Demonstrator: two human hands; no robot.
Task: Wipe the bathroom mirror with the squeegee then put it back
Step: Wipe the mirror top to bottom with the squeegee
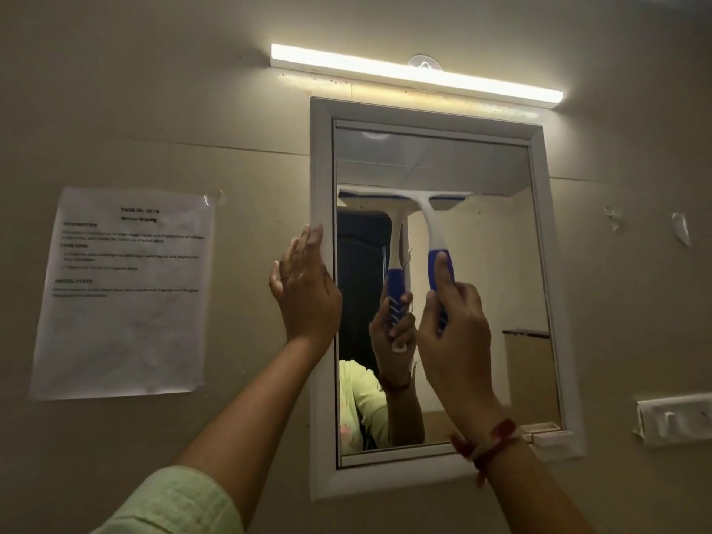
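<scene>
So there's one white-framed rectangular wall mirror (435,294), one white-and-blue plastic squeegee (431,225), one lit white strip light (416,73) at 12 o'clock above the frame, and one printed paper sheet (123,294) taped to the beige wall at 9 o'clock, headed "TASK ID: 3070 / Mirror Wiping" with the rest too blurry to read. The squeegee sits on the upper half of the glass, blade running roughly 9-to-3 and its handle dropping toward 6 o'clock. The right hand (456,325) is wrapped tight around the blue grip, thumb up the handle, while the left hand (306,291) is flat and open with nothing in it, fingers pressed on the frame's left edge.
</scene>
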